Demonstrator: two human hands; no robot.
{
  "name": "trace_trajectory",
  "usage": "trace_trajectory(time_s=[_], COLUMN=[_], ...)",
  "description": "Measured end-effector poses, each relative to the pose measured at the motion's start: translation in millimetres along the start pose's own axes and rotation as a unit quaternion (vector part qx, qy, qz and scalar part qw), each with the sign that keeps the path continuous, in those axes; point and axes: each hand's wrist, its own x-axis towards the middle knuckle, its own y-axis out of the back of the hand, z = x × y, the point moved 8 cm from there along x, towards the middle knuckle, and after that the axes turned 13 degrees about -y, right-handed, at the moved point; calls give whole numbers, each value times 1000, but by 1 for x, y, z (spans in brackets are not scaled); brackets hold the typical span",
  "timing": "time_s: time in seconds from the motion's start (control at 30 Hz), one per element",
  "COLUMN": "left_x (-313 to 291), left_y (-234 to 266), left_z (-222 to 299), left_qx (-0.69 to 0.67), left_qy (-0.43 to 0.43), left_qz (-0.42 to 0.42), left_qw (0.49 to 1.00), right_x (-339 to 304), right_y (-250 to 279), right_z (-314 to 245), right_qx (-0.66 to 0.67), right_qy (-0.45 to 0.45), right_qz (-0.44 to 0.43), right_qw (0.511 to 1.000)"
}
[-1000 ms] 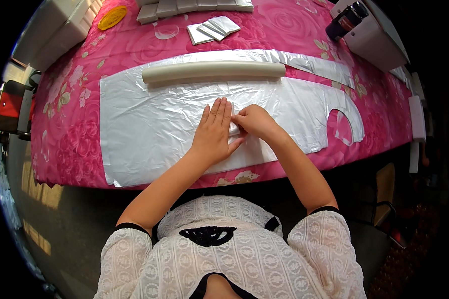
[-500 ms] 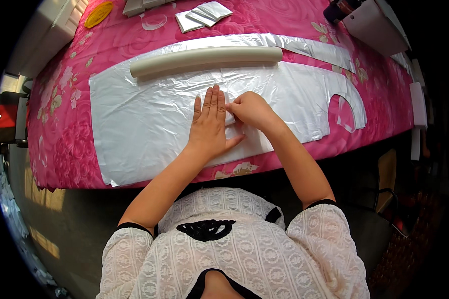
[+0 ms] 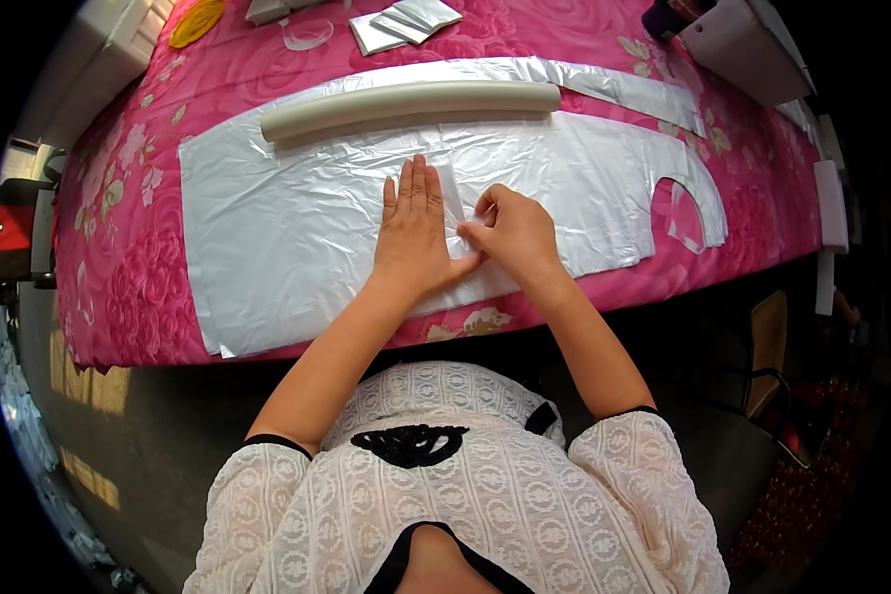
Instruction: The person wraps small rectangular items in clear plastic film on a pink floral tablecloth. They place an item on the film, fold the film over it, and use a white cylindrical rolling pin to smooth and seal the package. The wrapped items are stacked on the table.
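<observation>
Shiny white plastic sheets (image 3: 277,238) lie spread in a stack, with a curved cut-out at their right end. My left hand (image 3: 413,238) rests flat near the middle, fingers stretched out, pressing on a small folded piece of white plastic film (image 3: 451,196). Just to its right, my right hand (image 3: 517,236) is closed, thumb and forefinger pinching the edge of that film by my left thumb. How many layers it pinches is hidden. Beyond both hands, a long pale cylindrical tube (image 3: 411,107) lies across the sheets.
A pink flowered cloth (image 3: 148,238) covers the table. Several folded silvery-white packets (image 3: 406,25) lie at the far side, and a yellow oval item (image 3: 197,22) at the far left. White boxes stand at the far left and far right. A chair (image 3: 767,351) is at the right.
My right hand has come down and slightly right, its pinch now near my left thumb. My left hand stays flat in nearly the same place. The whole view has shifted slightly.
</observation>
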Motion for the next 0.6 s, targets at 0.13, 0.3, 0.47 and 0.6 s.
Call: trace_trajectory(time_s=[0.13,0.3,0.47,0.6], left_x=[-4,-61,-171,-250], left_y=[2,64,26,-13], left_z=[-28,-63,-36,-1], left_qx=[22,-39,-616,-699], left_qy=[54,15,251,443], left_qz=[-40,127,13,-60], left_qw=[997,991,746,558], right_x=[3,-18,-32,-21], right_y=[1,9,-14,-77], right_z=[-3,-16,-78,-87], right_qx=[-18,10,-79,-119], right_qy=[-5,116,404,327], right_qz=[-11,67,134,45], right_qw=[1000,991,902,936])
